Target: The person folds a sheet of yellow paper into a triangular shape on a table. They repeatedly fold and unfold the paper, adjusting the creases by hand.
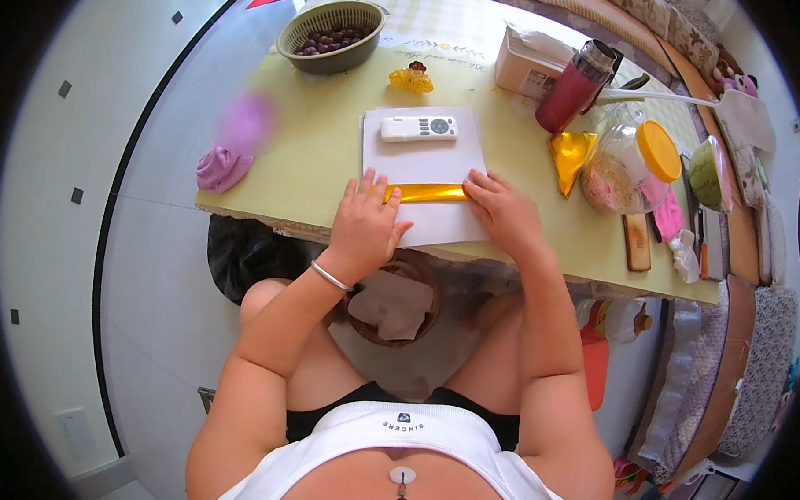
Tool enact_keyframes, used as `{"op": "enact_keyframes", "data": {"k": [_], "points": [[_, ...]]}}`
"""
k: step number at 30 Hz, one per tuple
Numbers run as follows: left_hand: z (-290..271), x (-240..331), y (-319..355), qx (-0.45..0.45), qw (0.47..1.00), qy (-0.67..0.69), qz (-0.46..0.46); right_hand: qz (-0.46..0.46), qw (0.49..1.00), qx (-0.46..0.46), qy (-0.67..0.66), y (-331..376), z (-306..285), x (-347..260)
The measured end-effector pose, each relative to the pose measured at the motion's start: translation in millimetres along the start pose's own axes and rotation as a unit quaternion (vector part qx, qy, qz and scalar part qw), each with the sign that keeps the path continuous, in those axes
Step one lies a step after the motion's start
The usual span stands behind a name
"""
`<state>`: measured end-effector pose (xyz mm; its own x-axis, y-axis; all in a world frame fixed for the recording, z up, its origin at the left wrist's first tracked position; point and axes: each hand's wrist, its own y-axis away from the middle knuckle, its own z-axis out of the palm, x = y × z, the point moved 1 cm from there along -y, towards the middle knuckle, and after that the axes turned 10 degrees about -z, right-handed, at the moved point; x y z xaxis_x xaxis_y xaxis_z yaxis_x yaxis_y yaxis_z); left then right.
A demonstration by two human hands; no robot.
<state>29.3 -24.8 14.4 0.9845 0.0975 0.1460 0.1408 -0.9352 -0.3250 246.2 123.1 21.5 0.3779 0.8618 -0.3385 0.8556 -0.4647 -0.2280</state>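
Note:
A narrow strip of shiny gold paper (426,193) lies across a white sheet (425,152) on the yellow-green table (317,156). My left hand (366,220) presses flat on the strip's left end, fingers spread. My right hand (503,211) presses on its right end, fingers close together. A white remote control (419,128) rests on the far part of the white sheet. Neither hand grips anything; both lie flat on the paper.
A green basket of dark fruit (331,34) stands at the back. A yellow hair clip (411,79), a red flask (576,83), a clear jar with an orange lid (635,164), another gold piece (571,156) and a purple cloth (221,166) lie around.

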Motion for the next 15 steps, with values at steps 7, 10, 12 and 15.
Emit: {"op": "enact_keyframes", "data": {"k": [7, 10, 12, 15], "points": [[-4, 3, -36, 0.091, 0.991, 0.094, 0.022, -0.100, 0.979, 0.072, 0.163, -26, 10, -13], [3, 9, -48, 0.091, 0.989, 0.101, 0.060, -0.094, 0.977, 0.100, 0.162, -30, 17, -8], [7, 17, -52, 0.090, 0.987, 0.099, 0.084, -0.084, 0.980, 0.117, 0.139, -30, 20, -4], [12, 23, -55, 0.087, 0.990, 0.072, 0.089, -0.064, 0.988, 0.110, 0.090, -31, 15, -3]]}}
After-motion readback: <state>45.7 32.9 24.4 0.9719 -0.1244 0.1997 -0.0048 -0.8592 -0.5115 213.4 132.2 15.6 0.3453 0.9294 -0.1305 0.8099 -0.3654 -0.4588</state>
